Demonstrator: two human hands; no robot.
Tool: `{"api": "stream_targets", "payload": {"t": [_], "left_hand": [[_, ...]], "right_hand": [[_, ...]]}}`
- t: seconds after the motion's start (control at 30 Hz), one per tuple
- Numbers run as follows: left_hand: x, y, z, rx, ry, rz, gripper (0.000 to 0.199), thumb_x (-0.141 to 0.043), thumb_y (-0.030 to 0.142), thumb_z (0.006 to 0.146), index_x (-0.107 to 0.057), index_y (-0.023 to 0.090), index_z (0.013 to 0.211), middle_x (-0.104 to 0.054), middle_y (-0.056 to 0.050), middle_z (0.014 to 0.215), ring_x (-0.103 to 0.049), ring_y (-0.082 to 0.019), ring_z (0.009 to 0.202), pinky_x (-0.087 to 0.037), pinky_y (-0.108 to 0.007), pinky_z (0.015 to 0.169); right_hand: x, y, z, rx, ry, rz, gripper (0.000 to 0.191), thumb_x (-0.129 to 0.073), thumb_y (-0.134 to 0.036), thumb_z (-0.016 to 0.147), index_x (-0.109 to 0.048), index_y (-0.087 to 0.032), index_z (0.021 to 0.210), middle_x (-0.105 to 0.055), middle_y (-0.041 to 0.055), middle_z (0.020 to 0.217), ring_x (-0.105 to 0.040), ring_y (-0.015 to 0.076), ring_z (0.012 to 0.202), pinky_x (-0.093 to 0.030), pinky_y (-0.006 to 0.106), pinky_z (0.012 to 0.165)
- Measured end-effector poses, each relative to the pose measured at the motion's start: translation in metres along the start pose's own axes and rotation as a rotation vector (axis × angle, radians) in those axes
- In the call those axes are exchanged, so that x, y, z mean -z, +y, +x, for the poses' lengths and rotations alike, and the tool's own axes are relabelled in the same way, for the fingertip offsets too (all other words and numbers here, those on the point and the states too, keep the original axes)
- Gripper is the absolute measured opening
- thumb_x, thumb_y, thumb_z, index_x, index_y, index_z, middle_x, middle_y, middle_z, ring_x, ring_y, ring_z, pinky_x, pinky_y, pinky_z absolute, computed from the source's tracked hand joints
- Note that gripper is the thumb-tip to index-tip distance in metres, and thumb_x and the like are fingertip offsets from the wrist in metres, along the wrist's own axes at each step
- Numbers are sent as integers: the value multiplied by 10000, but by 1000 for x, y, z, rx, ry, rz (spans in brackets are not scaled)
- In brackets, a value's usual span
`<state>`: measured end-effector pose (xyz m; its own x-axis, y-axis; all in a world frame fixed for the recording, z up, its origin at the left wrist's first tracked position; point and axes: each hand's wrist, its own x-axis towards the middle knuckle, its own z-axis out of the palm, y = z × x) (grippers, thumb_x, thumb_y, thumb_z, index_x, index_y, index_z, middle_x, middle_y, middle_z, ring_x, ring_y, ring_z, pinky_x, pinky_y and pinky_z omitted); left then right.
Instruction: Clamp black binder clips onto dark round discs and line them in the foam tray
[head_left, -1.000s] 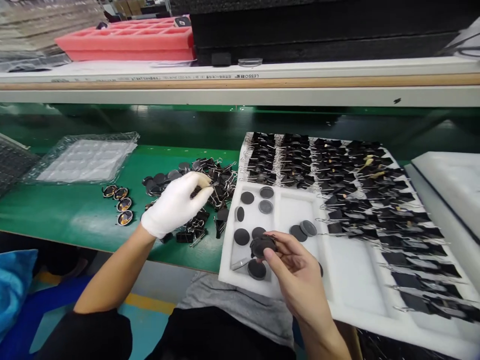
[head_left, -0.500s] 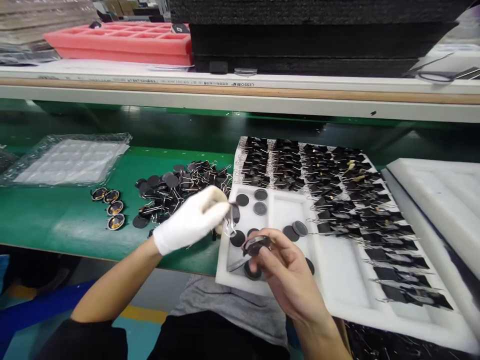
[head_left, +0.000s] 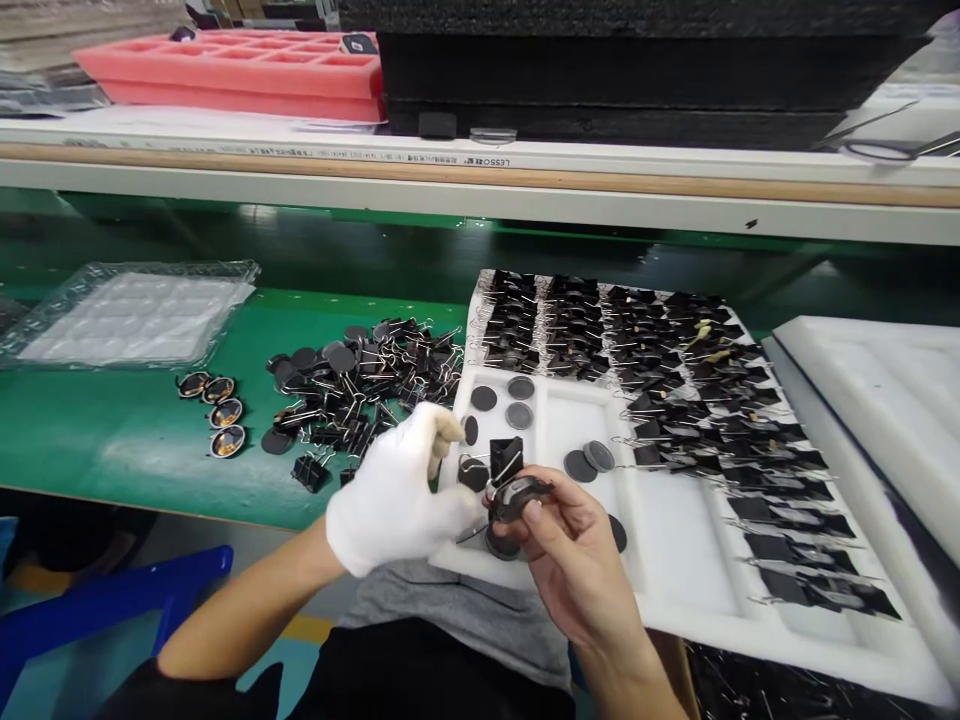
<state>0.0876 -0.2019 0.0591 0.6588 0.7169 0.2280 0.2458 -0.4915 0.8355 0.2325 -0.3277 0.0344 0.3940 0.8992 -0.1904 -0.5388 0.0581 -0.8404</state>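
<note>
My right hand (head_left: 574,535) is bare and pinches a round black part (head_left: 519,494) over the white foam tray. A black binder clip (head_left: 506,458) stands up at that part's far edge, its wire handles spread. My left hand (head_left: 409,490), in a white glove, is just left of the clip with thumb and fingers apart. Its thumb tip is close to the round part; whether they touch I cannot tell. Loose black discs (head_left: 519,415) lie in the tray around my hands. Left of the tray is a heap of binder clips and discs (head_left: 360,385).
The white foam tray (head_left: 682,600) carries rows of clipped black parts (head_left: 675,420) at its back and right. Several round parts with amber-coloured centres (head_left: 226,413) lie on the green table (head_left: 97,430). A clear plastic tray (head_left: 135,315) and stacked white foam (head_left: 885,400) flank them; a shelf (head_left: 637,205) spans behind.
My left hand has come down and nearer, its fingers parting from the binder clip. The clip now stands at the round part in my right hand, which has barely moved.
</note>
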Motion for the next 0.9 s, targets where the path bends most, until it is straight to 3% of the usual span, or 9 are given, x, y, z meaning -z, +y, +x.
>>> {"api": "stream_targets", "payload": {"t": [0.1,0.17,0.3,0.43,0.63,0.77,0.9], "left_hand": [[-17,1,-8,32,235,-224,464,-308,609,1020,-471,270,1292,-654,-135,1145,-681,-241,994,-595,-428,813],[-25,4,-7,122,275,-390,550,-162,608,1049,-524,257,1267,-679,-133,1151,-703,-230,1014,-606,-416,854],[-31,14,-6,205,311,-525,671,-240,698,1025,-704,216,981,-731,-94,890,-716,-213,796,-592,-366,708],[-33,21,-13,185,411,-567,659,-306,691,1025,-747,204,964,-753,-73,854,-720,-195,767,-582,-329,716],[-37,23,-6,207,495,-673,529,-454,569,1031,-760,182,841,-745,-53,703,-691,-151,589,-543,-256,557],[-24,25,8,149,513,-632,431,-538,515,1008,-758,179,851,-692,-20,617,-630,-120,494,-495,-225,471],[-10,25,19,98,582,-487,307,-611,400,977,-751,177,820,-614,24,524,-535,-76,407,-405,-186,404]], "right_hand": [[-10,15,-4,113,36,-1,157,-850,-329,841,-784,-289,977,-782,38,961,-770,208,773,-677,352,705],[-16,26,-9,221,13,-28,101,-810,-265,881,-789,-309,970,-783,39,1069,-792,232,888,-681,368,773],[-24,43,-17,463,51,-145,223,-718,-121,923,-797,-315,999,-772,57,1246,-776,266,1083,-674,363,881],[-27,56,-19,658,78,-191,327,-663,-16,899,-788,-277,1051,-758,62,1289,-779,275,1069,-679,354,889],[-35,67,-22,692,112,-146,320,-694,-2,875,-763,-265,1044,-768,66,1266,-793,252,1030,-683,342,879],[-37,63,-28,623,131,-130,242,-722,-60,899,-743,-259,1035,-761,90,1261,-780,240,1074,-683,323,862],[-36,56,-29,524,171,-38,237,-679,-108,961,-702,-287,1115,-737,43,1135,-787,216,1026,-698,342,830]]}}
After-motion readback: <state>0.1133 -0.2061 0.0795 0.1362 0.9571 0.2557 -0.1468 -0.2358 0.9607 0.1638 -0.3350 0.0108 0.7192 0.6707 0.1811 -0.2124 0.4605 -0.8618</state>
